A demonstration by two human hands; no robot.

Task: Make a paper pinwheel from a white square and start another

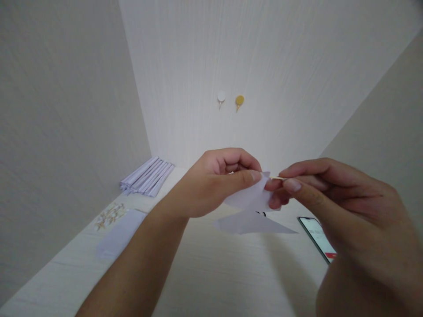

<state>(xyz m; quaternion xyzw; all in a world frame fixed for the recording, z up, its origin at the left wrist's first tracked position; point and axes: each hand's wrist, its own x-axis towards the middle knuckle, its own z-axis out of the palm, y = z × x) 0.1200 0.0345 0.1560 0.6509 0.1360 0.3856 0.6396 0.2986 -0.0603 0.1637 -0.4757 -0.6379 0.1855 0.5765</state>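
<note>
Okay, feed's up: I have the left hand [218, 180] pinching the white paper [247, 198] between thumb and fingers, up off the table [214, 273], mid-view. Right hand [350, 211]: grip pinching a thin stick [276, 178], pale, thumb against index finger. Stick's left end meets the paper's upper right corner; tucked in or only touching, I can't tell. Other right fingertips sit at the paper's right edge. Just below, a pointed white flap [241, 223] with small dark marks; can't tell if it's joined on.

Left side, by the wall: paper rolls [150, 176] stacked side by side, then nearer me a heap of small pale pieces [110, 215], too blurry to name, flat sheet [120, 233] just beside, partly behind the left forearm. Phone [313, 233] on the right, screen lit, partly hidden by the right hand. Back wall: white hook [221, 96], gold hook [239, 100].
</note>
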